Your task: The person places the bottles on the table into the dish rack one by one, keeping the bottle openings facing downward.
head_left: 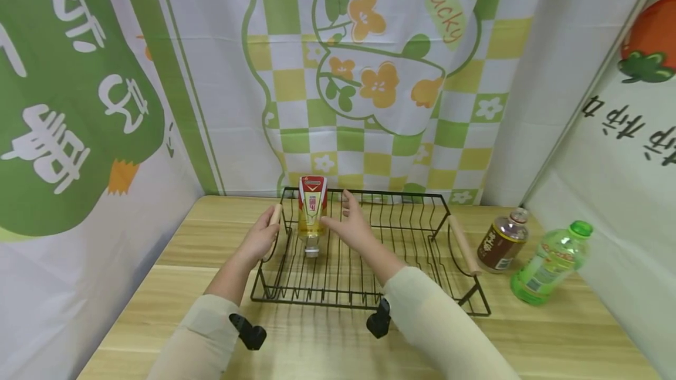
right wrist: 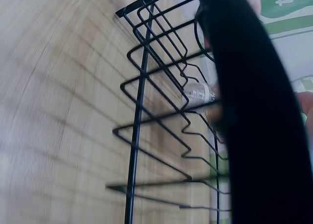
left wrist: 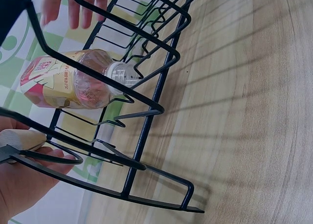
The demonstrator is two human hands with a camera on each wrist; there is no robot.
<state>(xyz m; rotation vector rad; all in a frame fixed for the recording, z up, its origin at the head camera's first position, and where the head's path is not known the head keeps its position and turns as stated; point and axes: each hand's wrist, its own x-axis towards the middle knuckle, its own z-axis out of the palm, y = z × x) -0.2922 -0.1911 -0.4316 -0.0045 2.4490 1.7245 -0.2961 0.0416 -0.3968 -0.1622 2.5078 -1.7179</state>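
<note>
A bottle (head_left: 313,204) with a red and yellow label stands upside down in a black wire dish rack (head_left: 364,308), its clear cap (left wrist: 124,76) toward the rack's wires. At the rack's left end, my left hand (head_left: 260,235) holds the wooden handle (head_left: 276,216); in the left wrist view the thumb and fingers lie on either side of that handle (left wrist: 23,139). My right hand (head_left: 352,227) is just right of the bottle, fingers apart and curved a little, thumb close to the label. Whether the thumb touches it, I cannot tell. The right wrist view is largely blocked by a dark strap.
On the wooden table (head_left: 327,345), right of the rack, stand a brown-labelled bottle (head_left: 502,242) and a green bottle (head_left: 549,265) with a green cap. The rack's right wooden handle (head_left: 465,246) is near them. Patterned curtains (head_left: 285,81) hang behind and at both sides.
</note>
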